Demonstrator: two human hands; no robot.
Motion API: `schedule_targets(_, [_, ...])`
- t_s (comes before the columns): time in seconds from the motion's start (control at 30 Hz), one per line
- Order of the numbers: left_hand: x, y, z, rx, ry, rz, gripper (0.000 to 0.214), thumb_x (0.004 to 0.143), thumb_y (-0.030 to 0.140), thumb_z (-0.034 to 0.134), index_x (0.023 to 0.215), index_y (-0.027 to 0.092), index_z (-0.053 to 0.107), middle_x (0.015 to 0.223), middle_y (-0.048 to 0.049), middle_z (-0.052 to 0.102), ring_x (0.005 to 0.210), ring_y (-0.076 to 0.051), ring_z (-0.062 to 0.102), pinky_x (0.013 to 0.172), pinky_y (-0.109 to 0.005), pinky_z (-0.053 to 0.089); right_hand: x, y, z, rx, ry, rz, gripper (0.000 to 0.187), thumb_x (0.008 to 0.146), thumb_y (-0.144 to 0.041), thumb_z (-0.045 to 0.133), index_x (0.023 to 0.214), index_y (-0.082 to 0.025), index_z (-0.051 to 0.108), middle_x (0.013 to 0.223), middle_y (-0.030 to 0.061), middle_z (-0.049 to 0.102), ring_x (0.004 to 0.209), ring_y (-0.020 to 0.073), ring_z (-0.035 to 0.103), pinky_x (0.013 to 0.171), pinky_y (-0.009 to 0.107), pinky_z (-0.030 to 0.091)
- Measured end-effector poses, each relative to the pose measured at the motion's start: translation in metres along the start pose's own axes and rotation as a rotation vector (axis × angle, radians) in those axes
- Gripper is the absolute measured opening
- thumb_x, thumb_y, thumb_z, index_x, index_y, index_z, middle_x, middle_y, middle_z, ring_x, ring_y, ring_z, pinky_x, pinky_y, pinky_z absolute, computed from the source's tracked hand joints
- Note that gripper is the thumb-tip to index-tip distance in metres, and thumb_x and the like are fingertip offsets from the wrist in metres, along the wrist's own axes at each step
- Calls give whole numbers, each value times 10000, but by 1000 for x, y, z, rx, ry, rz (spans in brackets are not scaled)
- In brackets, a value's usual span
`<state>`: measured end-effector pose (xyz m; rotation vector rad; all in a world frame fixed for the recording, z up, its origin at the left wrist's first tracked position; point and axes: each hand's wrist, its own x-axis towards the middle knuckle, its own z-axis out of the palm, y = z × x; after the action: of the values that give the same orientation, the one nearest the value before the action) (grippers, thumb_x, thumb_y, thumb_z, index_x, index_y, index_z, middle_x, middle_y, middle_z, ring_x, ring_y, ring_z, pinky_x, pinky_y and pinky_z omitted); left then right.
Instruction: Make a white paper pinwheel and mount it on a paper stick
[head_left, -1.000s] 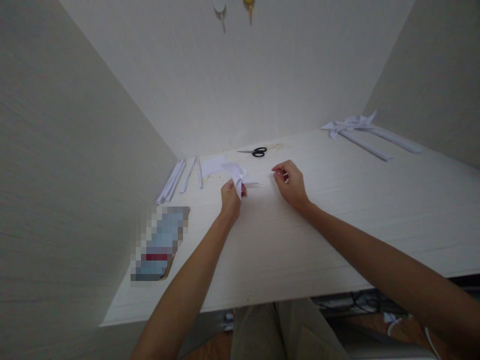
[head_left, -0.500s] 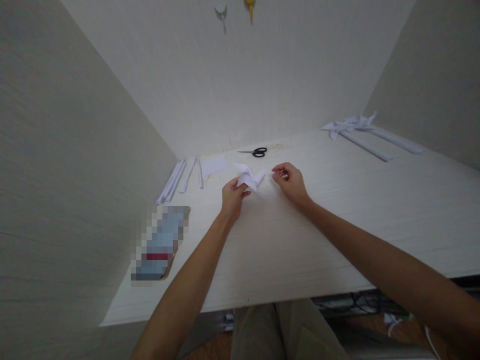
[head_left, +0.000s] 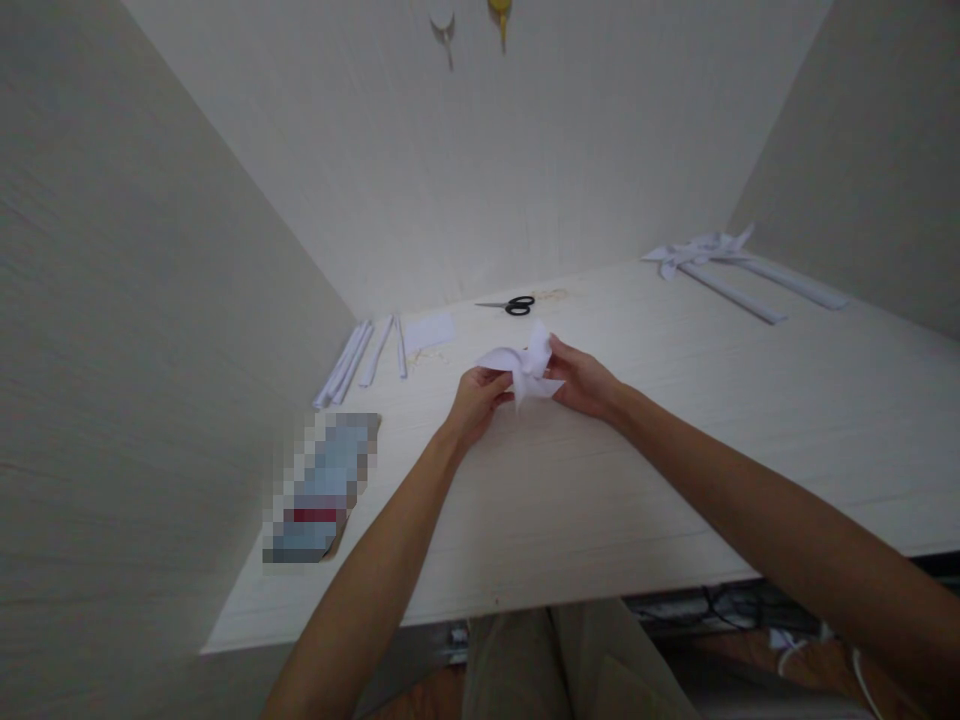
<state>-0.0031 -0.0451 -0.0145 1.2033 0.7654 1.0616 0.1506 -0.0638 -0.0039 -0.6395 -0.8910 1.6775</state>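
A small folded white paper shape [head_left: 525, 366] with several pointed flaps is held just above the pale table [head_left: 675, 440]. My left hand [head_left: 476, 398] pinches its left side, fingers closed on it. My right hand [head_left: 583, 380] grips its right side, fingers curled round the paper. Both hands meet at the paper, a little in front of the black-handled scissors [head_left: 510, 304].
Several folded white paper strips [head_left: 358, 356] and a flat white sheet [head_left: 429, 331] lie at the back left. A finished paper shape with long strips [head_left: 731, 262] lies at the back right. A blurred-out object [head_left: 322, 488] sits at the left edge. Walls close in on three sides.
My left hand has carried the paper shape to the right and slightly up. My right hand, empty a second ago, has moved in and taken hold of it.
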Motion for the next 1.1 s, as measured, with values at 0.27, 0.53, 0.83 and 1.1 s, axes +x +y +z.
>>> schedule_targets(0.27, [1,-2,-2,0,10,-25,218,552,254,690,697,119,600,696,-32,624,585,-91,542,547,-224,405,-1,2,-3,-81,-121,-10,225,534,-236,732,707,-125,642,629,18,638,585,109,550,611,241,418])
schedule_targets(0.53, [0,1,-1,14,1,-55,207,534,235,698,661,110,593,627,-15,600,563,-88,538,566,-232,417,-3,2,-4,-108,-117,30,177,528,-201,737,661,-111,664,605,21,652,554,93,559,572,215,422])
schedule_targets(0.83, [0,1,-1,6,-13,-47,199,553,230,683,702,120,610,681,-24,616,591,-90,544,581,-229,419,-4,3,-3,-125,-101,8,140,501,-171,738,621,-141,671,597,2,651,548,91,558,575,223,428])
schedule_targets(1.1, [0,1,-1,5,-30,-45,196,561,223,664,722,119,622,704,-42,631,619,-107,554,593,-239,424,-5,4,-2,-150,-68,-25,150,480,-133,730,617,-145,671,602,-2,648,544,97,551,578,241,423])
